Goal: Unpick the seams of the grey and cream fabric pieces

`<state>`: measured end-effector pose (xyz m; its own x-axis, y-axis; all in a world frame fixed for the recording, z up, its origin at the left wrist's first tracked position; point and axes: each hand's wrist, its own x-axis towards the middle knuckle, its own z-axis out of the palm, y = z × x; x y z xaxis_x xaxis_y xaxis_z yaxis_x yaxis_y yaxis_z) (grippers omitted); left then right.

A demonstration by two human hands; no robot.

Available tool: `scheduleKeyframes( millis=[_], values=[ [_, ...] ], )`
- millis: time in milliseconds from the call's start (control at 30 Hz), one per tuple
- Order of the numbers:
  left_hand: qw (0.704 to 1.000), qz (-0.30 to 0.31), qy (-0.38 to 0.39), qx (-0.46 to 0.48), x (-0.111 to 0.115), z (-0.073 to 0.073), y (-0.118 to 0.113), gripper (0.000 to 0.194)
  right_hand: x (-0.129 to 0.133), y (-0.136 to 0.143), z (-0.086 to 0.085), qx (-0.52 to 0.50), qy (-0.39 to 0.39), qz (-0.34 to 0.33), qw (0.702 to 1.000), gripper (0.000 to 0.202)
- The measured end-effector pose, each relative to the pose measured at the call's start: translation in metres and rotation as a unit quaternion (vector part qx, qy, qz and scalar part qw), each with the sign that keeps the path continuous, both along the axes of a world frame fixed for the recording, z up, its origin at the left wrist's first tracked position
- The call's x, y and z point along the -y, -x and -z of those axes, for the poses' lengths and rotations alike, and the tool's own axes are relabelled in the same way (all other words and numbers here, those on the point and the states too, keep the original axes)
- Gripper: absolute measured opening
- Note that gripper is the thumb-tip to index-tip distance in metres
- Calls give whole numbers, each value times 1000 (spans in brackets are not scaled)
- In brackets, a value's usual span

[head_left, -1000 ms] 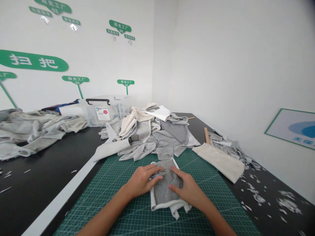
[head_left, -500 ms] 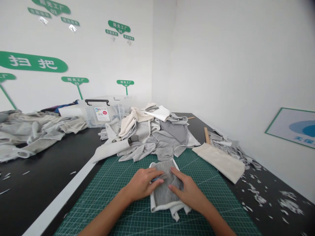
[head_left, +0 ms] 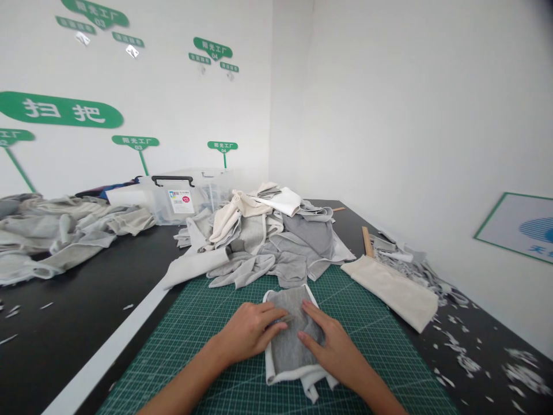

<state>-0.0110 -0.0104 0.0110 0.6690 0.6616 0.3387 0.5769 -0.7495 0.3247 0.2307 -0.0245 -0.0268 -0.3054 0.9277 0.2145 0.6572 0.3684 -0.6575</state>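
Observation:
A grey cloth piece [head_left: 294, 340] with white edges lies on the green cutting mat [head_left: 181, 357], its lower edge rolled and ragged with a loose flap. My left hand [head_left: 254, 328] rests on the cloth's left side, fingers curled and thumb close to the forefinger. A sliver of something bluish-grey shows between them, too small to name. On the right side of the cloth, my right hand [head_left: 330, 343] lies with thumb and fingers apart, pressing the fabric, which creases slightly near its fingertips.
A heap of grey and cream fabric [head_left: 298, 236] stands behind the mat. To the right lie a folded cream cloth [head_left: 391, 291], a wooden strip [head_left: 367, 242] and scattered scraps [head_left: 466, 363]. More fabric [head_left: 56, 230] and a clear plastic box [head_left: 162, 202] are at left.
The view has shifted slightly. Both hands stay on the grey cloth in nearly the same pose, and the bluish sliver by my left fingers shows less.

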Motion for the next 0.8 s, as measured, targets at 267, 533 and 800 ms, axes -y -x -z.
scheduleKeyframes(
  millis=[267,533,800],
  values=[
    [1000,1,9,5,-3,-2,-3,30,2,1,-4,-4,11,6,1000,58],
    [1000,0,16,20,-10,-5,0,34,2,1,-7,0,30,17,999,58],
    [998,26,28,42,-12,-6,-5,29,1,1,-5,10,24,13,1000,57]
  ],
)
